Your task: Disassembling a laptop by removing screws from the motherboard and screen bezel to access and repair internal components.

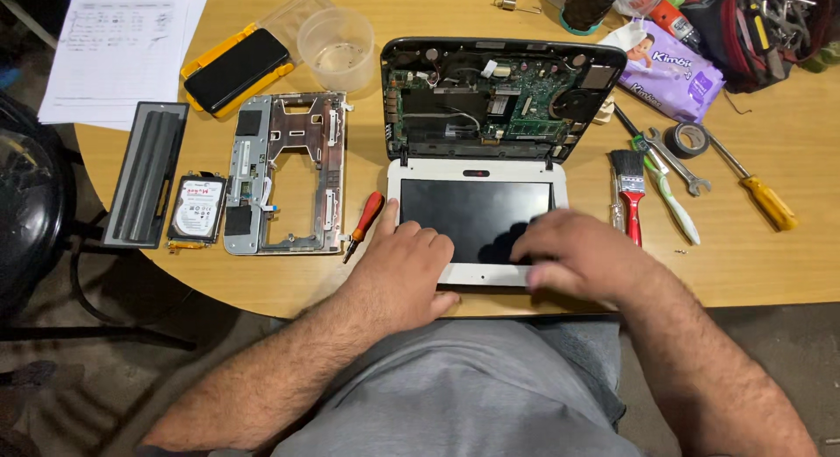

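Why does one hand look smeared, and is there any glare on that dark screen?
Head view: the right hand is motion-blurred, its fingers smeared over the white-framed small laptop's black screen; the left hand is sharp. No glare on the screen, only the hand's dark shadow. Light is even on the round wooden table.

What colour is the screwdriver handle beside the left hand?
Red-orange screwdriver, clearest in the head view.

Both hands (402, 269) (573, 251) on opened laptop (477, 214) (motherboard exposed).

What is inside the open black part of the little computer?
Inside the black half you can see a green circuit board, wires and a round fan. Whatever lies beneath the board is covered.
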